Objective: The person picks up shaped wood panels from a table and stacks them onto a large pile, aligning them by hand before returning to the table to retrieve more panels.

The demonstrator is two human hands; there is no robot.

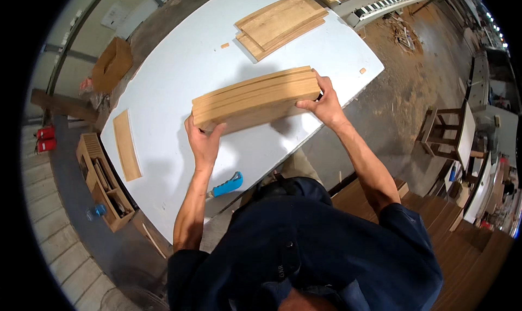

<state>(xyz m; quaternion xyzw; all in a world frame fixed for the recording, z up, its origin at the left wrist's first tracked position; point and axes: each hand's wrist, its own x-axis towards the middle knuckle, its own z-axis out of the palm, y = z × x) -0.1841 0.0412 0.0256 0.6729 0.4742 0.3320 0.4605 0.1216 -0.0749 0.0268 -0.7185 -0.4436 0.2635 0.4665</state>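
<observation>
Two-handed hold on a stack of boards (255, 96), which lies between the grips above the white tabletop (160, 128), long edges upward; whether its underside touches the surface cannot be told. The left grip (204, 145) pinches the left end, thumb against the near face; the right grip (327, 107) pinches the opposite end, its thumb likewise on the near face and its fingers around the corner. Likely faults: should pressure at either end slacken, inner boards could slip downward, since nothing visible binds them; unequal squeezing could fan the upper edges out of line. The blue knife (227, 185), nearer the body than the left grip and beside that forearm, might be knocked off the near edge by a careless elbow. A pile of boards (280, 25) beyond the grips could be bumped if the stack swings outward. Pose: the left forearm rises steeply toward its grip; the right slants inward from a wider elbow, its grip reaching farther from the body, so that the stack runs obliquely, right end farther away
</observation>
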